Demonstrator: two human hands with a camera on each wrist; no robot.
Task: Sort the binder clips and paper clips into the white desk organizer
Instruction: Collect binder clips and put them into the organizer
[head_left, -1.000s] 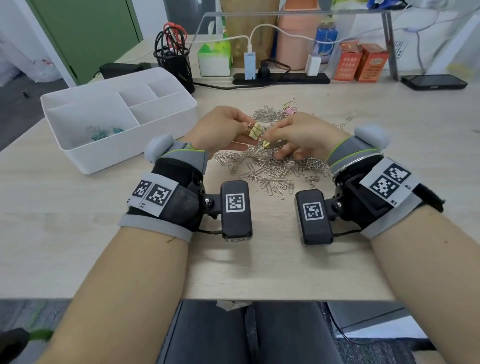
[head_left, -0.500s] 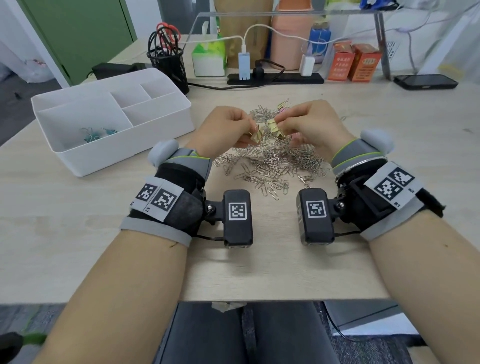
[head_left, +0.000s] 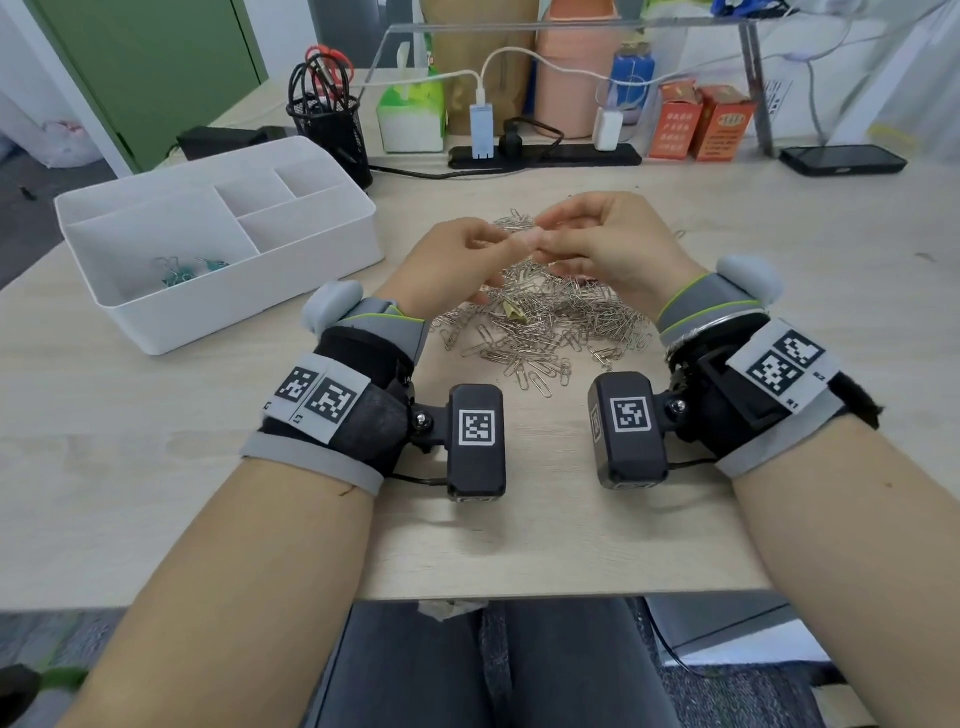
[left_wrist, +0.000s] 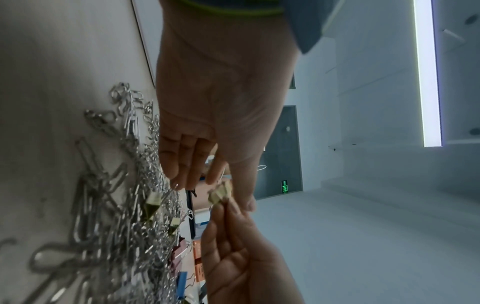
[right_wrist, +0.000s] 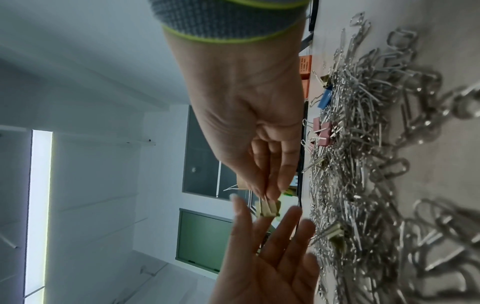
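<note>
So right now our right hand (right_wrist: 249, 115) has a small cream-yellow binder clip (right_wrist: 269, 207) pinched by its wire handles between the fingertips (right_wrist: 272, 191), held up in the air over the paper clip pile (head_left: 540, 332) in the middle of the worktop (head_left: 156, 467). Our left hand (right_wrist: 272, 257) is spread open right under it, fingers straight and apart, holding nothing, thumb about touching the clip.

What we'd worry about: that pinch is only on thin springy wire, so the clip could twist out and drop back into the pile, where it'd tangle again. Also can't rule out a stray paper clip hooked on it and riding along into the wrong slot; we can't tell from these views.

The paper clips are shiny bent steel wire, all interlocked in a loose heap. More binder clips sit in it: another cream one (head_left: 517, 310), a blue one (right_wrist: 326, 99), pink ones (right_wrist: 323, 131), all folded sheet metal wedges with wire loops. The white desk organizer (head_left: 332, 236), smooth plastic, sits by the left edge, with teal binder clips (head_left: 179, 273) in its big compartment.
</note>
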